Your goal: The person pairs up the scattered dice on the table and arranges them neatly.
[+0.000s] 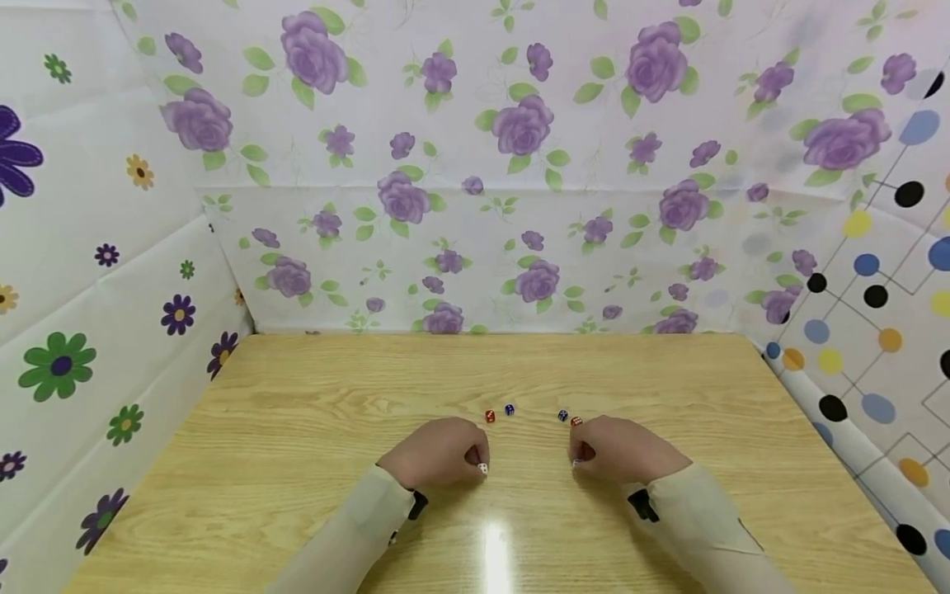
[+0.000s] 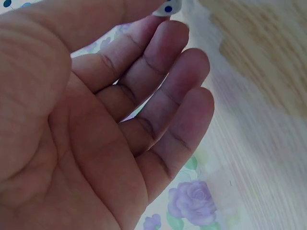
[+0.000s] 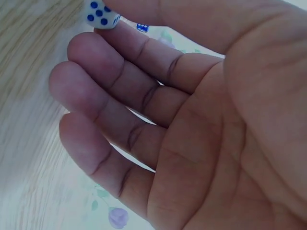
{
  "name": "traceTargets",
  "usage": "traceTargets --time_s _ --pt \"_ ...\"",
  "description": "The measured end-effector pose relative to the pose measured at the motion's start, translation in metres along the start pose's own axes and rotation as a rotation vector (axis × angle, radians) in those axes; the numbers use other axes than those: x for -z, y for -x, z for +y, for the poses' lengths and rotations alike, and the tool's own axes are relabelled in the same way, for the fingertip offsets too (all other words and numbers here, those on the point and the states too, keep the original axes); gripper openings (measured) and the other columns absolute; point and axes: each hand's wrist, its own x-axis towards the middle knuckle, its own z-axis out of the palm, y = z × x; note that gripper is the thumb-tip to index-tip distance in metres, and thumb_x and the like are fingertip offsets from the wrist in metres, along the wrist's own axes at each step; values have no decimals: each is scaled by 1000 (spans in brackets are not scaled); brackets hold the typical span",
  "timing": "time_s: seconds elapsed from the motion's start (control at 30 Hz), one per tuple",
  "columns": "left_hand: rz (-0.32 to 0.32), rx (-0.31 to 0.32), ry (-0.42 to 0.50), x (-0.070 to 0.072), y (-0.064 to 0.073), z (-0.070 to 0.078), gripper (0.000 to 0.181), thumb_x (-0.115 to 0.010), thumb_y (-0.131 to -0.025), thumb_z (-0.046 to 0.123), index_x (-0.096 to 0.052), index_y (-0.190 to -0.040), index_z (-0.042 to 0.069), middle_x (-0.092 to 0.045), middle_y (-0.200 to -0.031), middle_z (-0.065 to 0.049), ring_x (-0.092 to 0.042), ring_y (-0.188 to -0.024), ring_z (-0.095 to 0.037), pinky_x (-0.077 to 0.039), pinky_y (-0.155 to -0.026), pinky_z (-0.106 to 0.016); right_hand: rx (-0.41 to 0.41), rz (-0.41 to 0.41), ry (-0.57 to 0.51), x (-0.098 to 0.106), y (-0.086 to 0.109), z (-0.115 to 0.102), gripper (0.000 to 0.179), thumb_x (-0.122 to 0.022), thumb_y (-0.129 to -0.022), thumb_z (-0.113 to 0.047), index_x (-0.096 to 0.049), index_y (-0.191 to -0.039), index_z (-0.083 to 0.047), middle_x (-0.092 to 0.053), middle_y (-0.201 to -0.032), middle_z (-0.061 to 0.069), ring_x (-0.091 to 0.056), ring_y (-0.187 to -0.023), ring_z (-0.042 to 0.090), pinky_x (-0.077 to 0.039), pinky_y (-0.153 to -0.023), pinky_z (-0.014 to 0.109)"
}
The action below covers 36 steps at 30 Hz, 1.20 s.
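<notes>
Between thumb and index finger, my left hand (image 1: 444,452) pinches a white die (image 1: 483,469) close over the wooden table. My right hand (image 1: 622,448) pinches another white die (image 3: 101,14) with blue pips, its other fingers loosely bent. Just beyond the left hand lie a red die (image 1: 490,417) and a blue die (image 1: 509,409), side by side. A second blue die (image 1: 562,416) and a second red die (image 1: 576,421) sit right at the far side of the right hand's knuckles. In the left wrist view, only an edge of the left die (image 2: 168,8) shows.
The wood-grain table (image 1: 356,379) spans the space under both hands. Behind it hangs a cloth with purple roses (image 1: 519,206). A daisy-print cloth (image 1: 111,330) closes off the left side, and a dotted cloth (image 1: 861,330) the right.
</notes>
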Motion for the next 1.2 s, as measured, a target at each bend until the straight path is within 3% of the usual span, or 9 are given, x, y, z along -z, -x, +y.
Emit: traceTargets --time_s 0.5,0.67,1.0,1.2 --pt "-121 1 72 1 1 8 11 -81 -91 20 -72 -88 25 -62 -82 19 -58 -74 1 -51 -73 -22 66 -35 -15 -3 -4 -6 14 -76 -94 -19 -68 -86 -26 -58 -80 -18 -50 -71 4 -46 -70 29" --pt "-129 -18 82 0 1 10 12 -80 -91 18 -72 -87 26 -62 -82 19 -58 -74 1 -50 -73 -21 73 -52 -38 -6 -4 -8 15 -77 -93 -19 -67 -85 -26 -57 -79 -18 -50 -71 3 -46 -71 27" --pt "-158 -74 59 -2 0 12 19 -72 -88 5 -74 -88 24 -64 -82 17 -55 -72 1 -50 -70 -19 161 -144 -167 -15 -7 -26 17 -78 -92 -18 -67 -84 -27 -60 -78 -19 -53 -69 -1 -49 -69 23" --pt "-188 -87 84 -5 2 16 18 -74 -86 6 -73 -87 24 -64 -81 15 -53 -69 2 -50 -67 -19 208 -159 -208 -18 -6 -35 17 -81 -90 -18 -68 -84 -25 -60 -77 -19 -54 -68 -2 -49 -67 21"
